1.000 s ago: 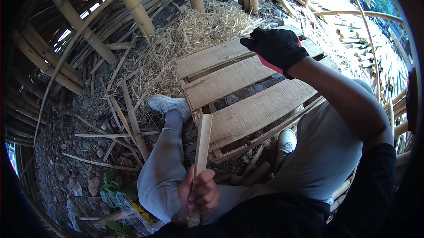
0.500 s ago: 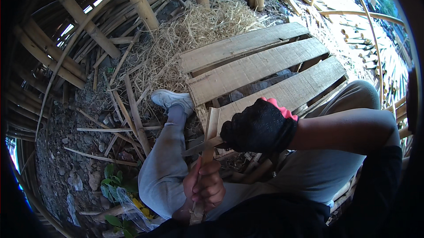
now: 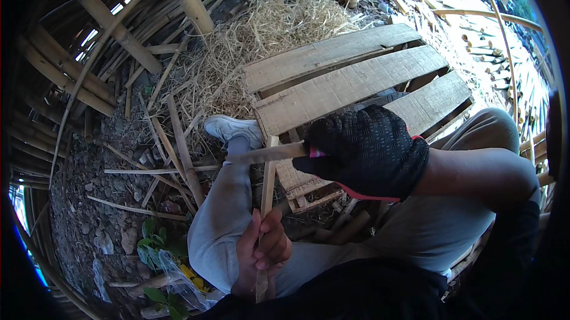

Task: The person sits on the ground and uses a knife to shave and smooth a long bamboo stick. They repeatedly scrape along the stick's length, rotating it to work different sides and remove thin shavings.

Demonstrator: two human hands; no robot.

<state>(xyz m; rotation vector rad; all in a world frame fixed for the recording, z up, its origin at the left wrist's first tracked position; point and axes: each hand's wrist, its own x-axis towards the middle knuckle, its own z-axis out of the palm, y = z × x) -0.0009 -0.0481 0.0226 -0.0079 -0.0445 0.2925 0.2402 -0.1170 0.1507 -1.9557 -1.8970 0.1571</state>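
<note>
black glove (image 3: 371,152) patterned with small raised dashes, its edge pinkish red, dull grey-brown blade (image 3: 264,155), pale tan wood strip (image 3: 268,186), light brown slats (image 3: 350,88) with darker grain, straw-yellow shavings (image 3: 279,26) over there, grey trousers (image 3: 217,219), white shoe (image 3: 231,129), green leaves (image 3: 153,241)

Strip (image 3: 268,183): split bamboo or wood, cannot tell which; matt, fairly smooth
Knife (image 3: 261,155): blade looks like metal, dull, slightly blurred
Glove (image 3: 371,152): rubbery-looking face with a raised pattern, faint sheen
Slats (image 3: 350,90): raw sawn wood, matt, rough-grained
Shavings (image 3: 279,29): dry, thin, curled fibres, matt
Poles (image 3: 185,0): bamboo, smooth between ringed joints, softly shiny
Trousers (image 3: 217,219): matt cloth, softly creased
Shoe (image 3: 228,128): smooth; leather or synthetic, cannot tell
Bag (image 3: 181,281): thin clear plastic, crumpled, glossy
Shirt (image 3: 368,290): cloth, matt
Ground (image 3: 83,216): rough, gritty earth, matt
</note>
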